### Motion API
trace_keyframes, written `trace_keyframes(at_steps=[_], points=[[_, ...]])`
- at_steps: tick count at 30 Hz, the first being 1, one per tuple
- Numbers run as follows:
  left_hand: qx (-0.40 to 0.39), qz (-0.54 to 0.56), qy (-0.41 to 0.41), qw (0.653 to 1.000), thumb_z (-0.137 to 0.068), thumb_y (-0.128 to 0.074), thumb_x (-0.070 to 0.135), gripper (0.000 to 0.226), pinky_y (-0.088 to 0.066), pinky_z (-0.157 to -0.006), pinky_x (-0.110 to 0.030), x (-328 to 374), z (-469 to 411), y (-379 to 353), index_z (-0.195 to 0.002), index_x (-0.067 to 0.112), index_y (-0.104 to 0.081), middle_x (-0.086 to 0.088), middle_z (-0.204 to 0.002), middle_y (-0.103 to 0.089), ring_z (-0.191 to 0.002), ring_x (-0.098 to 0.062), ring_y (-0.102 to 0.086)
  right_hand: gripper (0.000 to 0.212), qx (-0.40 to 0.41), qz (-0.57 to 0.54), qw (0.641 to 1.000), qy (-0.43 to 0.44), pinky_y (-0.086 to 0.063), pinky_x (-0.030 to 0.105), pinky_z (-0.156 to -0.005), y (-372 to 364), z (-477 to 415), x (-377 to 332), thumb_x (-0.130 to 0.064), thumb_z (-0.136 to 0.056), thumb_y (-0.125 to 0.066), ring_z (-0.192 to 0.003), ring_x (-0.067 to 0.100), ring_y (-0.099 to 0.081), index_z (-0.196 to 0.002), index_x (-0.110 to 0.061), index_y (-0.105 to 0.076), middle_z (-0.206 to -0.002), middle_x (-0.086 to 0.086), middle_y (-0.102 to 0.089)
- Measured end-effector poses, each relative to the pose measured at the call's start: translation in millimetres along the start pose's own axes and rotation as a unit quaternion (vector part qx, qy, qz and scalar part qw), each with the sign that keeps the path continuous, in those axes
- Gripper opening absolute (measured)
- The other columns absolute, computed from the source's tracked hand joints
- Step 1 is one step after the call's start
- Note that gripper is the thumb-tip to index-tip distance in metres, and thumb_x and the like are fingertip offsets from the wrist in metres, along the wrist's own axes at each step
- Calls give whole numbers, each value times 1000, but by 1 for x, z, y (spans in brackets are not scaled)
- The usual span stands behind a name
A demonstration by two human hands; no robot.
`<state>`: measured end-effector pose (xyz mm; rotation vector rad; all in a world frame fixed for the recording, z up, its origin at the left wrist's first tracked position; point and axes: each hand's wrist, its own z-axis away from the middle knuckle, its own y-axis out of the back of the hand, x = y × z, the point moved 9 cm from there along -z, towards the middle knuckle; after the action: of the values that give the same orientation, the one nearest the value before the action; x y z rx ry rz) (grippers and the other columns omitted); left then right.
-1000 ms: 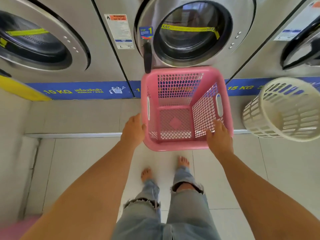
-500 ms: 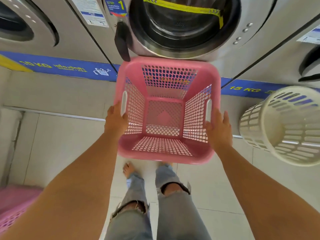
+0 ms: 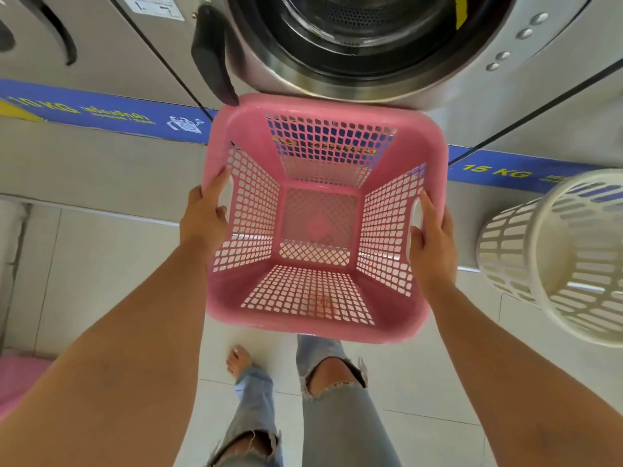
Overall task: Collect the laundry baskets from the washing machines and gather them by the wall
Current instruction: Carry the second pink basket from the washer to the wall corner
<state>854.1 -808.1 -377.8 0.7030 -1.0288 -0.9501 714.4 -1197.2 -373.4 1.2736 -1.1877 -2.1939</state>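
Note:
An empty pink square laundry basket [image 3: 418,136] hangs in front of me, just under the round door of the middle washing machine [image 3: 357,38]. My left hand [image 3: 204,215] grips its left rim at the handle slot. On the other side my right hand [image 3: 431,244] holds the right rim, thumb by the handle slot. The basket is clear of the tiled floor, its open top facing me.
A round cream slatted basket [image 3: 559,257] stands on the ledge at the right, by the 15 KG machine. Part of another pink basket [image 3: 17,382] shows at the lower left edge. My legs and bare feet [image 3: 239,358] are below on the floor.
Both hands went from the basket's near corners to its side handles. The basket came up off the ledge and closer to me, and my view moved nearer to the machine.

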Motion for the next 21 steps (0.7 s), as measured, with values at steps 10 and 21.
trace_keyframes(at_steps=[10,21], points=[[17,20,34,999,-96,-43,8,67,-50,-95,-48,-46,70,30,-147,49,-26,-8,-140,-43,-113,-36,-59,60,-9,24,1000,18,-49,43,-85,9,59,-30,-12,-93,-46,-119,32,-54,-145,-39,-34,-154,1,-31],[96,48,148,983,-100,-40,13,61,-55,-77,-33,-199,202,122,-147,48,-24,-7,-140,-43,-104,-32,-60,60,-55,25,991,120,-47,41,-85,-33,174,-147,-13,-94,-46,-122,31,-53,-146,-40,-33,-157,-3,-26]])
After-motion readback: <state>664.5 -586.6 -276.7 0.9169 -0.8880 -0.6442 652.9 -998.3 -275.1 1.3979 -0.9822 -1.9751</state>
